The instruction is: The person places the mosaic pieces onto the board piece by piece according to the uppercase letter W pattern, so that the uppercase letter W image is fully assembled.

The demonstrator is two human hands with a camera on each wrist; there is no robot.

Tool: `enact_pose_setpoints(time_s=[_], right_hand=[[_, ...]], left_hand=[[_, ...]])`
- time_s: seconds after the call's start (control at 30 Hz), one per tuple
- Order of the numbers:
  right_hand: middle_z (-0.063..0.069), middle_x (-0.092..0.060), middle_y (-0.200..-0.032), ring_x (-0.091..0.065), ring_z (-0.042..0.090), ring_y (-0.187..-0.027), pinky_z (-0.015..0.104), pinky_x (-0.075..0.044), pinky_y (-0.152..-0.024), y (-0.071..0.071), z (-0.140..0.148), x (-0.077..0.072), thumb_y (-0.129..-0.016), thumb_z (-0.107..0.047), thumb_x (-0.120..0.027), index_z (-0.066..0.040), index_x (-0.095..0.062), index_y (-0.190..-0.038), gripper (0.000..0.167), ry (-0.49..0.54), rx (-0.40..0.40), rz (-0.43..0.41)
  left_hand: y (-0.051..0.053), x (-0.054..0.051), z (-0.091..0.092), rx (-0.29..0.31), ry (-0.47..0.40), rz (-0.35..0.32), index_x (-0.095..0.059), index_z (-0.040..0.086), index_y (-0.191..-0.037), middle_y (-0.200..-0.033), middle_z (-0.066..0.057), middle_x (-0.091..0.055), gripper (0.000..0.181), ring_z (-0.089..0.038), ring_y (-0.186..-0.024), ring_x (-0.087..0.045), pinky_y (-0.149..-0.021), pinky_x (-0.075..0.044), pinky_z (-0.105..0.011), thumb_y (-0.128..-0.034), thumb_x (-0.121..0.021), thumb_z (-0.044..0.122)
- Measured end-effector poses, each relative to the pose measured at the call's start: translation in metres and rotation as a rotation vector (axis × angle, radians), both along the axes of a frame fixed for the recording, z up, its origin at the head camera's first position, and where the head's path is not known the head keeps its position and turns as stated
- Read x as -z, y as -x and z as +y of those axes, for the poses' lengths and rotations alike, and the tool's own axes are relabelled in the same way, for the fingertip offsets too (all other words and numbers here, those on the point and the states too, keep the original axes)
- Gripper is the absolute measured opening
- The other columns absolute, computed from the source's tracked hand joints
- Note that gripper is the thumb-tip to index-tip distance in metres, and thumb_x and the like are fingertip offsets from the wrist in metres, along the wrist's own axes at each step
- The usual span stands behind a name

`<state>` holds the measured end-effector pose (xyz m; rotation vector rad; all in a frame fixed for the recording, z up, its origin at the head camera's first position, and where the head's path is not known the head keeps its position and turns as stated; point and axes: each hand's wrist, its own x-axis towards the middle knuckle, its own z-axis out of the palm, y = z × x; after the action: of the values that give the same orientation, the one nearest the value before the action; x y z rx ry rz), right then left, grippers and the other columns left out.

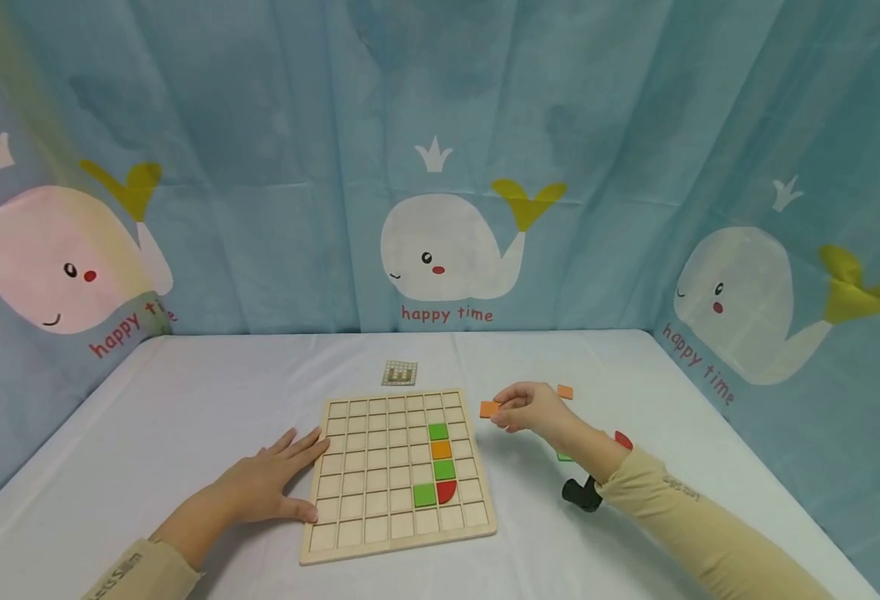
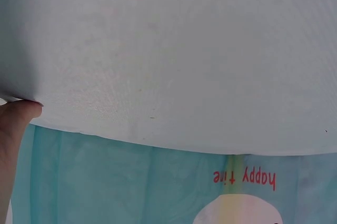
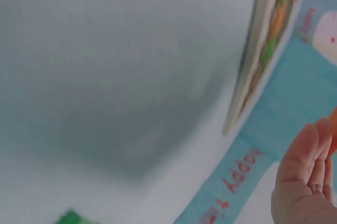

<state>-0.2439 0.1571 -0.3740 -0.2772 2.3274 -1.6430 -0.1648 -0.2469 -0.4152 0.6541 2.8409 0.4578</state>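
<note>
Five pieces [image 1: 444, 470] dot the board [image 1: 376, 503]; right hand [image 1: 533, 409], at two o'clock, pinches an orange tile [image 1: 488, 409], likely for placing inward; left hand [image 1: 269, 483] spreads at nine.

From above, a hand could reach the bare left columns of the square, pale wooden grid board [image 1: 398, 543]; at its left edge the left hand [image 1: 275, 479] blocks a low approach across the white cloth-covered bench [image 1: 207, 392]. The right hand [image 1: 533, 410], pinching a flat orange square tile [image 1: 488, 409], fills the room beside the board's far right corner. A low lane runs between the board's right rim and the black object [image 1: 579, 496] near the right wrist. Blue printed fabric curtains [image 1: 275, 275] bound the far side.
</note>
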Motion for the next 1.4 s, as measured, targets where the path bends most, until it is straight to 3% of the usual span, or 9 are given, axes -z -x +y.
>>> enact_pose_setpoints(time_s=[0.17, 0.47, 0.73, 0.87, 1.03, 1.17, 1.3, 1.4], right_hand=[[0.004, -0.065, -0.081, -0.065, 0.021, -0.076, 0.036, -0.054, -0.074, -0.006, -0.012, 0.008, -0.082, -0.008, -0.078, 0.003, -0.065, -0.104, 0.028, -0.025, 0.0, -0.002], [0.005, -0.061, -0.092, -0.053, 0.019, -0.084, 0.03, -0.045, -0.068, -0.015, -0.038, 0.014, -0.077, -0.013, -0.084, -0.004, -0.071, -0.097, 0.025, -0.151, -0.025, 0.07], [0.004, -0.057, -0.105, -0.048, 0.022, -0.098, 0.034, -0.045, -0.075, -0.021, -0.058, 0.019, -0.076, -0.012, -0.084, -0.007, -0.071, -0.096, 0.024, -0.206, -0.067, 0.108], [0.002, -0.057, -0.109, -0.048, 0.023, -0.101, 0.037, -0.046, -0.08, -0.021, -0.069, 0.021, -0.076, -0.012, -0.084, -0.008, -0.07, -0.094, 0.023, -0.232, -0.112, 0.129], [0.0, -0.061, -0.105, -0.05, 0.022, -0.1, 0.041, -0.047, -0.086, -0.017, -0.083, 0.026, -0.075, -0.012, -0.085, -0.009, -0.072, -0.091, 0.021, -0.294, -0.197, 0.218], [0.0, -0.061, -0.098, -0.05, 0.018, -0.093, 0.035, -0.048, -0.081, -0.014, -0.092, 0.028, -0.075, -0.011, -0.086, -0.007, -0.073, -0.089, 0.02, -0.319, -0.25, 0.278], [0.001, -0.059, -0.097, -0.05, 0.018, -0.089, 0.031, -0.046, -0.074, -0.011, -0.1, 0.028, -0.075, -0.012, -0.086, -0.007, -0.073, -0.088, 0.019, -0.346, -0.271, 0.294], [0.001, -0.059, -0.099, -0.051, 0.02, -0.094, 0.032, -0.047, -0.076, -0.009, -0.104, 0.028, -0.075, -0.013, -0.086, -0.009, -0.073, -0.088, 0.019, -0.376, -0.267, 0.284]], left_hand=[[0.0, 0.0, -0.001, 0.006, 0.003, 0.006, -0.035, 0.007, -0.151, -0.157, -0.016, -0.025, 0.102, -0.051, -0.139, -0.02, -0.097, -0.029, -0.073, -0.0742, -0.066, 0.069], [0.0, -0.002, 0.0, -0.013, 0.002, -0.009, -0.035, 0.008, -0.151, -0.158, -0.015, -0.025, 0.104, -0.05, -0.14, -0.019, -0.099, -0.028, -0.072, -0.0732, -0.065, 0.07], [0.0, -0.002, 0.0, -0.008, -0.006, -0.006, -0.036, 0.008, -0.15, -0.158, -0.015, -0.025, 0.103, -0.05, -0.14, -0.019, -0.099, -0.028, -0.072, -0.0733, -0.065, 0.07], [-0.001, -0.002, -0.001, -0.003, -0.004, 0.003, -0.035, 0.008, -0.15, -0.157, -0.016, -0.026, 0.103, -0.051, -0.139, -0.019, -0.098, -0.028, -0.072, -0.0735, -0.066, 0.069], [-0.001, -0.001, -0.001, -0.006, 0.001, 0.005, -0.035, 0.008, -0.151, -0.157, -0.016, -0.026, 0.103, -0.051, -0.14, -0.02, -0.098, -0.029, -0.072, -0.0735, -0.066, 0.069], [-0.001, -0.001, -0.001, 0.006, 0.001, 0.013, -0.035, 0.007, -0.151, -0.157, -0.016, -0.026, 0.102, -0.052, -0.139, -0.02, -0.096, -0.029, -0.073, -0.0741, -0.066, 0.068], [-0.001, -0.002, 0.0, 0.001, -0.001, 0.007, -0.035, 0.008, -0.151, -0.157, -0.016, -0.026, 0.103, -0.051, -0.139, -0.02, -0.097, -0.029, -0.072, -0.0735, -0.065, 0.069], [-0.001, -0.002, 0.001, -0.006, -0.001, 0.004, -0.036, 0.008, -0.15, -0.157, -0.015, -0.026, 0.104, -0.05, -0.14, -0.02, -0.098, -0.029, -0.072, -0.0729, -0.065, 0.071]])
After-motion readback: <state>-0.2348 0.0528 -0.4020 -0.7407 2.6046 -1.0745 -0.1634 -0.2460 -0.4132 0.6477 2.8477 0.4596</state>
